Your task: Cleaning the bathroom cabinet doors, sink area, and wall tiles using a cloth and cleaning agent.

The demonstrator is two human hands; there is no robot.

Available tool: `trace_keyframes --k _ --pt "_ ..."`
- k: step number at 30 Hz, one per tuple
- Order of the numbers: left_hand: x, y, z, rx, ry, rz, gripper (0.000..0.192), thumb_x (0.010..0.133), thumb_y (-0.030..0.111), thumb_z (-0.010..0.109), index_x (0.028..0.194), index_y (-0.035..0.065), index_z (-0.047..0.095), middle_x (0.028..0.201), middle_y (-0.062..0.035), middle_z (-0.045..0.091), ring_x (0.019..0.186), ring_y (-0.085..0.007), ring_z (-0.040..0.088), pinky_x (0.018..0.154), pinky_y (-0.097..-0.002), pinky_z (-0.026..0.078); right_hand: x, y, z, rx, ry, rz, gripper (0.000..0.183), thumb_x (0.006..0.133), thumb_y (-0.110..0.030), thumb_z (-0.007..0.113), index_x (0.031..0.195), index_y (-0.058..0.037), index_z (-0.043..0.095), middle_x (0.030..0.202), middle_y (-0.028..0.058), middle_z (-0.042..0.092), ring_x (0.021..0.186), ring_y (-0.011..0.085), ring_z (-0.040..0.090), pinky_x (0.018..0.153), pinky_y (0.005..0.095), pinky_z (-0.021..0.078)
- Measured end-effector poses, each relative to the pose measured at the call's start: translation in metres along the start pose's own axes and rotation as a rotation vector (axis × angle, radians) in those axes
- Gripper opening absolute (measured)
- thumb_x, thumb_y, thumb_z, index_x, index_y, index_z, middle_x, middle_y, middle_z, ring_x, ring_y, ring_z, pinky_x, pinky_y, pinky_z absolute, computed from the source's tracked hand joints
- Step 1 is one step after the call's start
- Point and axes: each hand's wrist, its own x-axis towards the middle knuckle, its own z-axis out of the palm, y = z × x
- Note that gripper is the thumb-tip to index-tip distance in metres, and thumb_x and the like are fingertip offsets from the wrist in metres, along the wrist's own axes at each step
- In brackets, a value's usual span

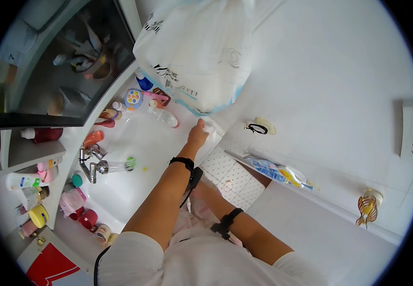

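Observation:
My left hand point(197, 134) reaches forward over the far right corner of the white washbasin point(138, 143), at the lower tip of a large white plastic bag point(199, 60) with dark print. Its fingers are curled at some thin white material; how firmly they close on it is hard to see. My right hand point(201, 187) is low beside the basin's near edge, blurred and partly hidden by the left forearm, close to a translucent pinkish thing. Water runs from the chrome faucet point(93, 169) toward a green drain piece point(130, 163).
Bottles, cups and a clear bottle point(163, 116) line the basin's rim. A mirrored cabinet point(67, 64) stands at upper left, above shelves of toiletries. On the right wall are a hook with a black hair tie point(258, 128), a blue-and-white package point(270, 169) and a hair claw point(367, 211).

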Motion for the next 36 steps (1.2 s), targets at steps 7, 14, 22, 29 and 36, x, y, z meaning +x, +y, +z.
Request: trace_keyframes --k 7,14,22,29,36 --pt "0.028 0.085 0.046 0.28 -0.124 0.203 0.047 0.072 0.031 0.067 0.112 0.0105 0.052 0.12 -0.0369 0.036 0.106 -0.0439 0.045 0.088 -0.0392 0.04 0.11 0.028 -0.154 -0.309 0.117 -0.406 0.033 0.078 -0.012 0.062 0.107 -0.0077 0.046 0.089 0.0041 0.057 0.075 0.0139 0.058 0.064 0.0318 0.0488" --pt "-0.086 -0.055 -0.085 -0.179 -0.197 0.188 0.048 0.082 0.035 0.056 0.117 0.0022 0.051 0.11 -0.0151 0.057 0.103 -0.0219 0.053 0.089 -0.0314 0.039 -0.001 -0.072 0.071 0.034 -0.072 -0.028 0.031 0.086 -0.017 0.053 0.115 -0.0105 0.044 0.104 0.0058 0.054 0.088 0.0194 0.058 0.08 0.0381 0.0482" --pt "-0.25 -0.115 -0.154 -0.981 0.101 -0.507 0.034 0.087 0.034 0.05 0.112 0.0107 0.051 0.098 -0.0061 0.058 0.092 -0.0189 0.055 0.083 -0.0328 0.042 0.028 -0.093 0.195 0.057 -0.432 0.001 0.021 0.083 -0.024 0.059 0.095 -0.0064 0.053 0.084 0.0033 0.058 0.073 0.0158 0.058 0.062 0.0305 0.0496" --pt "-0.274 -0.189 -0.168 -1.911 0.797 -0.214 0.011 0.085 0.02 0.052 0.092 0.0114 0.049 0.096 -0.0051 0.056 0.092 -0.0205 0.053 0.09 -0.0413 0.04 0.129 -0.064 0.23 -0.202 -0.047 -0.3 0.015 0.089 -0.02 0.047 0.101 -0.0114 0.051 0.09 0.0036 0.058 0.081 0.0172 0.059 0.061 0.0391 0.0527" --pt "-0.211 -0.195 -0.147 -1.872 1.051 0.011 0.021 0.088 0.019 0.047 0.105 0.009 0.049 0.103 -0.0052 0.055 0.097 -0.0214 0.053 0.091 -0.0375 0.04 0.122 -0.026 0.26 -0.325 -0.339 -0.005 0.028 0.087 -0.013 0.047 0.115 -0.0075 0.05 0.103 0.0101 0.058 0.091 0.0195 0.057 0.075 0.0294 0.0471"
